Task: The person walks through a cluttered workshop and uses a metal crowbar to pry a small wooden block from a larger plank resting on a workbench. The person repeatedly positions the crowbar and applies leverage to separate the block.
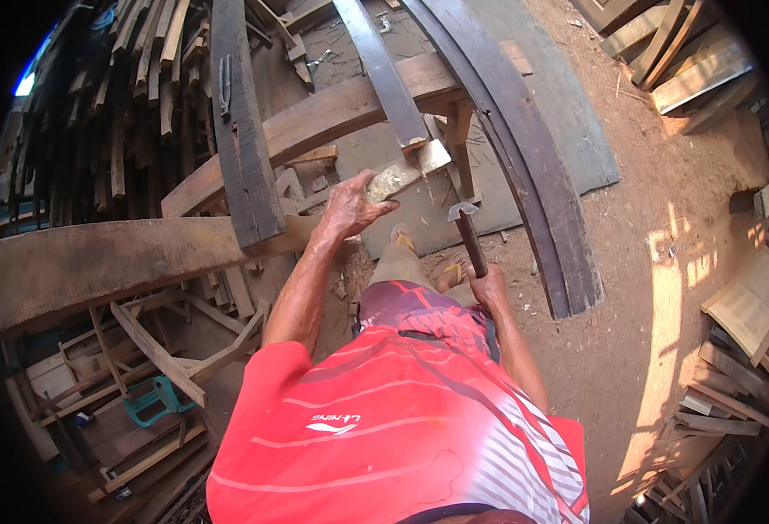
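Note:
My left hand [354,205] grips a short, pale wooden block [402,177] by its near left end. The block lies across the near end of a long, narrow dark plank [380,74] and appears to touch it. Lower and to the right, my right hand [489,288] is closed round the handle of a hammer [470,240]. Its metal head points away from me, apart from the block and the plank. The plank rests across a thick brown beam [332,113].
Dark curved boards [524,166] lie to the right, and a heavy dark plank [249,148] with pliers [224,85] on it to the left. Another wide beam [113,262] crosses the left side. Stacked lumber [131,105] stands at the far left, wood offcuts [734,384] at the right.

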A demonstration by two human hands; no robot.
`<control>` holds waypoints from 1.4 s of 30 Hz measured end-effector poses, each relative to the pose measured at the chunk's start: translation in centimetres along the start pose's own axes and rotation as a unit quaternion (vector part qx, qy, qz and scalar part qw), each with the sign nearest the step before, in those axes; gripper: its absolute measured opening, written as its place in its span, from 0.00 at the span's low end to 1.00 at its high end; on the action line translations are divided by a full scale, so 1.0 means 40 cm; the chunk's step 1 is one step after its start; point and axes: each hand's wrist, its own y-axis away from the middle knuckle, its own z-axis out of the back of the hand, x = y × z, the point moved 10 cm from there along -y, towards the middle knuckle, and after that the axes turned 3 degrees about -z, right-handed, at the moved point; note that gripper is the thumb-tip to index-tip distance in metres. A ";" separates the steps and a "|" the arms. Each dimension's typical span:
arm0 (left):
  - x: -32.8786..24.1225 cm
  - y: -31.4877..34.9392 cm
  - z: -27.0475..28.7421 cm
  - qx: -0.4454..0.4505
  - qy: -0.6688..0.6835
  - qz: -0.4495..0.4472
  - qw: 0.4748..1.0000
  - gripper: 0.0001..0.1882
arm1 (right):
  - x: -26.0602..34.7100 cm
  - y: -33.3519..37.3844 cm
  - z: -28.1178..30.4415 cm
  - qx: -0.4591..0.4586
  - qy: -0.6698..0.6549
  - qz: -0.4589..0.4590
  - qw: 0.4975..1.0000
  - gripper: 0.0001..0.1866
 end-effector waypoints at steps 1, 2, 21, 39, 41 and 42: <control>0.001 -0.001 -0.001 -0.002 -0.007 -0.011 1.000 0.38 | 0.001 -0.011 -0.021 0.011 0.015 -0.005 1.000 0.17; 0.008 -0.002 -0.004 0.005 -0.005 -0.009 1.000 0.38 | 0.006 -0.018 -0.039 0.015 0.004 0.001 1.000 0.15; -0.001 -0.021 0.023 0.009 0.040 -0.053 0.998 0.33 | -0.045 -0.060 -0.140 -0.023 0.055 -0.096 0.994 0.16; 0.000 -0.039 0.022 0.035 0.047 -0.057 0.997 0.31 | -0.011 -0.026 -0.162 -0.041 0.020 -0.053 0.998 0.14; 0.001 -0.039 0.025 0.033 0.047 -0.059 0.997 0.31 | -0.024 -0.032 -0.171 -0.046 0.016 -0.058 0.997 0.14; 0.001 -0.038 0.026 0.034 0.048 -0.058 0.997 0.31 | -0.030 -0.034 -0.176 -0.047 0.028 -0.062 0.997 0.14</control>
